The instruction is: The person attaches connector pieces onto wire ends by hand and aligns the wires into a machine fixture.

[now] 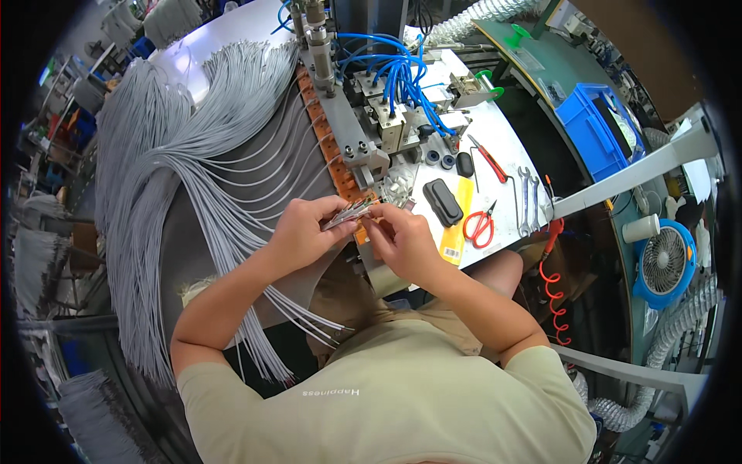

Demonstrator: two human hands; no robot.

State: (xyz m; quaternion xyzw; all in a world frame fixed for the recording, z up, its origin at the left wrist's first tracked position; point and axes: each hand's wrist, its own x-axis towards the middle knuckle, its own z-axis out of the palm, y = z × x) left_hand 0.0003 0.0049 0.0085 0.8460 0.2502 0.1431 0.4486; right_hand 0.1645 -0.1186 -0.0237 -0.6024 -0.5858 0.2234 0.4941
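My left hand (300,234) is closed around a small bunch of grey cable ends (348,214), held just in front of the machine. At the tips of that bunch, the bent fingers of my right hand (406,241) pinch a cable end; the exact grip is partly hidden. A large mass of long grey cables (197,158) lies to the left and drapes over the table's near side. Several single cables run from it to an orange-brown slotted strip (328,147) along the machine (386,116), which stands beyond my hands.
Right of my hands, the white worktop (495,216) carries red-handled scissors (479,226), a black case (442,203), a yellow packet (456,240), a red knife (488,158) and two wrenches (529,201). A grey bar (618,174) crosses farther right, near a blue bin (591,127) and fan (666,261).
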